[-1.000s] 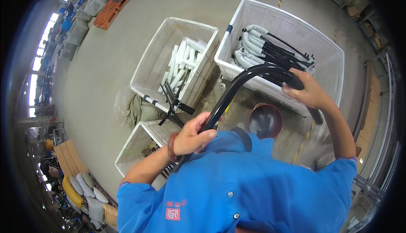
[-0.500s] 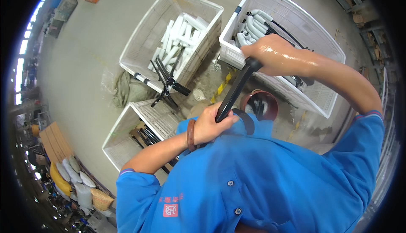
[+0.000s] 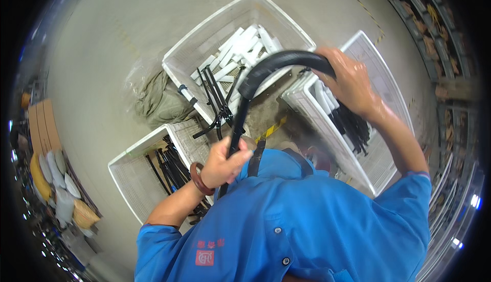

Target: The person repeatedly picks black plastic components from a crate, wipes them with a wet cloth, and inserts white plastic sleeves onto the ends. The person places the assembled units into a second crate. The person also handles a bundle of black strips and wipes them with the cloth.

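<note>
A black bent tube [image 3: 238, 126] with a thick black foam sleeve [image 3: 279, 63] round its curved upper part arches between my hands. Low on the straight shaft, my left hand [image 3: 225, 163], with a brown bracelet at the wrist, is closed round the tube. My right hand [image 3: 353, 81] looks wet and grips the far end of the foam sleeve. Beneath the arch, a white crate [image 3: 176, 61] holds loose white foam sleeves [image 3: 236, 47]. Several black metal parts [image 3: 219, 100] lean over its near corner. Below my right hand, another white crate [image 3: 353, 164] holds white-sleeved black tubes [image 3: 323, 98].
At the left, a smaller white crate [image 3: 130, 192] holds several black rods [image 3: 166, 167]. Crumpled greenish cloth [image 3: 166, 103] lies beside the middle crate. Shelving [image 3: 429, 36] lines the right edge, and sacks [image 3: 64, 205] are at the far left. Yellow-black tape [image 3: 270, 130] marks the floor.
The tube has swung from a short slanting view to a full arch. My right hand has moved right and down, my left hand left and down. The whole view has turned.
</note>
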